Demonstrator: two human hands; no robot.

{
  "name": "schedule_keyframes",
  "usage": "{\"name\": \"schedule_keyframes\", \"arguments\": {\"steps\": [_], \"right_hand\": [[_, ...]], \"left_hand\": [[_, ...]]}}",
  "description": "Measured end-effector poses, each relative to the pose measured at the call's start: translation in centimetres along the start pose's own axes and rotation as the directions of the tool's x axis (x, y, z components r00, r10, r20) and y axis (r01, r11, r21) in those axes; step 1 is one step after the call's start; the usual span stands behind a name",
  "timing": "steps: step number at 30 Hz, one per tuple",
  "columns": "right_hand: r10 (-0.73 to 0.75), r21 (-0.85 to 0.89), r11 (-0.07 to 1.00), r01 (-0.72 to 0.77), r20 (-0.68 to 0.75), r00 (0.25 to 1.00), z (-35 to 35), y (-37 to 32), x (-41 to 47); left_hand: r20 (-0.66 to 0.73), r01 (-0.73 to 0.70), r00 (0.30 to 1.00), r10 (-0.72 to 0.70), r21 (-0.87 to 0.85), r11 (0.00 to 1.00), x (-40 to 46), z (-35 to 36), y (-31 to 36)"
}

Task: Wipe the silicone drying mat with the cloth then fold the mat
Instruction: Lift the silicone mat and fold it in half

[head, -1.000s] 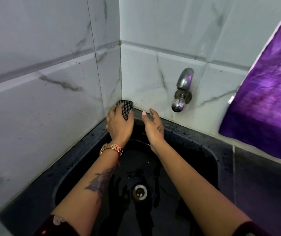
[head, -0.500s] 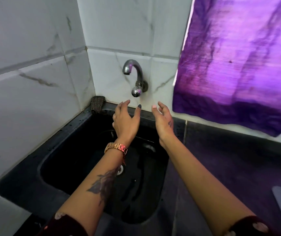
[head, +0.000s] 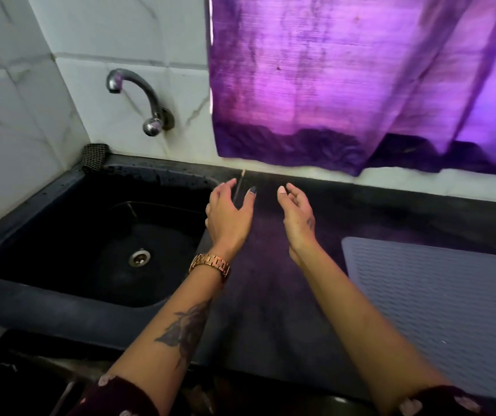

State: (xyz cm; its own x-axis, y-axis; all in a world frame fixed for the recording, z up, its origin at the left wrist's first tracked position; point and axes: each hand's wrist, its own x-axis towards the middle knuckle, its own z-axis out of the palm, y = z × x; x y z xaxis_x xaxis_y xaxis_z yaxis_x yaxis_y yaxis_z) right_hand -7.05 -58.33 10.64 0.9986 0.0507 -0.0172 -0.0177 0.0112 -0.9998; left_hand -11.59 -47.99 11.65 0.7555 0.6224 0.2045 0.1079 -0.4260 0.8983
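Both hands hang over the dark stone tabletop [head: 270, 295], holding nothing: the left hand [head: 228, 217] (a gold watch [head: 210, 264] on that wrist) has its fingers loosely spread, and the right hand [head: 298, 217] is relaxed, palm turned inward. The grey ribbed silicone drying mat [head: 439, 301] lies flat on the tabletop, just right of the right forearm. The small dark checked cloth [head: 94, 157] sits propped in the far left corner behind the black sink [head: 60, 289], beneath a chrome tap [head: 141, 97]. A purple curtain [head: 346, 79] hangs above.
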Motion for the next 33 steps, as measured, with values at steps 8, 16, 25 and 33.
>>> {"name": "schedule_keyframes", "arguments": {"steps": [8,16,25,33], "right_hand": [[0.037,0.012,0.999,-0.035,-0.147,0.989,-9.3,2.4,-2.3],[0.095,-0.013,0.994,-0.106,-0.352,0.931,-16.8,5.3,-3.7],[0.1,0.022,0.994,-0.103,-0.494,0.864,-25.6,8.5,-5.7],[0.023,-0.116,0.989,-0.088,-0.469,0.883,-36.3,10.0,-5.9]], "left_hand": [[0.177,-0.037,0.983,0.045,-0.047,0.998,-6.2,6.8,2.1],[0.359,-0.037,0.932,0.055,-0.057,0.998,-9.9,13.0,2.1],[0.473,-0.076,0.879,0.067,0.001,0.997,-13.5,17.6,2.6],[0.318,0.093,0.941,-0.118,0.094,0.991,-15.9,21.5,2.5]]}}
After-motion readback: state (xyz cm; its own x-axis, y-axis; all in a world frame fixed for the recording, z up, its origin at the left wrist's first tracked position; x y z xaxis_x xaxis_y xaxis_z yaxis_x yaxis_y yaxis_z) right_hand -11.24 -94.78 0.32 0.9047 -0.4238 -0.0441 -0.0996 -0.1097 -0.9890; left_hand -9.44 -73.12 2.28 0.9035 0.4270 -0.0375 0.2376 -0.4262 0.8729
